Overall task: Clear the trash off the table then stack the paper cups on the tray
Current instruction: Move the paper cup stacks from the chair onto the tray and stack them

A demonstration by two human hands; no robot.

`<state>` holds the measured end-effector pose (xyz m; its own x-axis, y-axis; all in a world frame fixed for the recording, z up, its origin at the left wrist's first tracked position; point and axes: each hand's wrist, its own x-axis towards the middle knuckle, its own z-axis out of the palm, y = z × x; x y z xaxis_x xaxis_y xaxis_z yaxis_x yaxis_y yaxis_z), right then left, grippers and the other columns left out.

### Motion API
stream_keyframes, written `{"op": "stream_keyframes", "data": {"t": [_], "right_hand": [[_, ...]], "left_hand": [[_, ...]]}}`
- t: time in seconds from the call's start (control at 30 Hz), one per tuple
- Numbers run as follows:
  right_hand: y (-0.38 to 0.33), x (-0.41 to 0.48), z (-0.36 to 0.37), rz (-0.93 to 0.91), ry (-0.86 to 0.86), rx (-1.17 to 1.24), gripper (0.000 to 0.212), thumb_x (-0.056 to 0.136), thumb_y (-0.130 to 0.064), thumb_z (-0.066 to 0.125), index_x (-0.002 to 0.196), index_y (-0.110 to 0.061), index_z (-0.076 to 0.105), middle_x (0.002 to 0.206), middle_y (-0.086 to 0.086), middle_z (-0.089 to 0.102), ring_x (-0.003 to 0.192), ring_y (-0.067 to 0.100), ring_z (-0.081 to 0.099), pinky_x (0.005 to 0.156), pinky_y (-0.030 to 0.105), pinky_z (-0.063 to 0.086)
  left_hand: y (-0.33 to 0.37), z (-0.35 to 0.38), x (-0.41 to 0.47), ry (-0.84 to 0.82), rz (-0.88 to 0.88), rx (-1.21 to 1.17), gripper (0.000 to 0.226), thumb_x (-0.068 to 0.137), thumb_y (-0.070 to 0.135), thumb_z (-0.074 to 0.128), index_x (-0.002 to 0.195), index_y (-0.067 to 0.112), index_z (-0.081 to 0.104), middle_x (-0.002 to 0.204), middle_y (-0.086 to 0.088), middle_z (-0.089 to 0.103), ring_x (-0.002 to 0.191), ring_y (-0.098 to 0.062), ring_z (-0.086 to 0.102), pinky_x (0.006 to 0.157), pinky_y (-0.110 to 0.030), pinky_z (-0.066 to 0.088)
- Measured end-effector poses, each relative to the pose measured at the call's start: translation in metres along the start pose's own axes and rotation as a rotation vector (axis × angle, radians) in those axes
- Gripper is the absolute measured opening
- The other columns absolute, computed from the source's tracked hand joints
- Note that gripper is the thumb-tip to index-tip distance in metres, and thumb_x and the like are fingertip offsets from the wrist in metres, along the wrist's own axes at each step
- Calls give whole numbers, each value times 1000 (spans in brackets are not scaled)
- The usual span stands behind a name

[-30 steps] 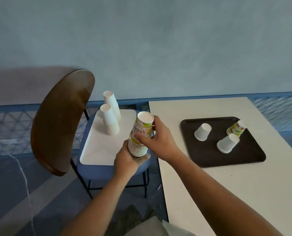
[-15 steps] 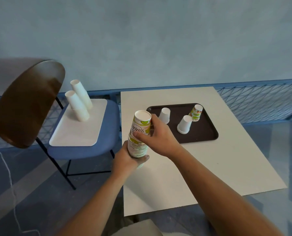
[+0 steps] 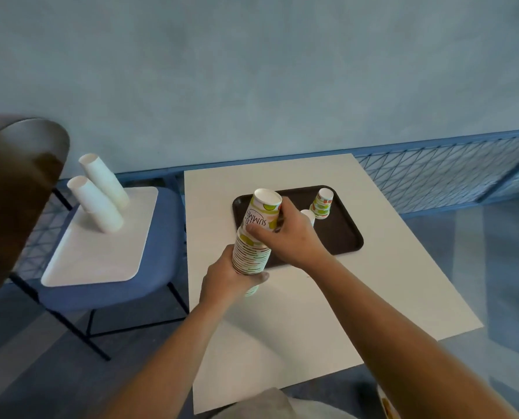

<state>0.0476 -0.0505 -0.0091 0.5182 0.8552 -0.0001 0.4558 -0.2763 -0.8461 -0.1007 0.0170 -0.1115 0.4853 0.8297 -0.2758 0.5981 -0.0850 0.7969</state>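
Observation:
My left hand (image 3: 226, 279) grips the lower part of a stack of printed paper cups (image 3: 250, 255), held upside down over the white table (image 3: 282, 334). My right hand (image 3: 285, 237) grips the top printed cup (image 3: 262, 211), which is partly lifted off the stack. Behind them lies the dark tray (image 3: 344, 234) on the table. On the tray an upside-down printed cup (image 3: 322, 204) stands at the back, and a white cup (image 3: 308, 215) peeks out behind my right hand.
A blue chair (image 3: 113, 285) stands left of the table, with a white tray (image 3: 101, 252) on its seat bearing two stacks of white cups (image 3: 96, 204), (image 3: 105, 176). A blue mesh fence (image 3: 446, 176) runs along the wall behind.
The view swung right from the chair toward the table. Both hands carried the cup stack over the table near the dark tray, and my right hand has drawn the top cup partly off the stack.

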Motion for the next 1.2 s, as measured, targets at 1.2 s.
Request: {"op": "stream_keyframes", "data": {"t": [1.2], "right_hand": [[118,130,-197,-216,-329,-19,54,83,-47,78,126,-24,55,116,-10,67,100,8,66,83,24,56]], "left_hand": [[138,170,54,33,-106,-155,80,60,53,94,130,44,57,116,19,71,108,-4,69,99,-39,57]]}}
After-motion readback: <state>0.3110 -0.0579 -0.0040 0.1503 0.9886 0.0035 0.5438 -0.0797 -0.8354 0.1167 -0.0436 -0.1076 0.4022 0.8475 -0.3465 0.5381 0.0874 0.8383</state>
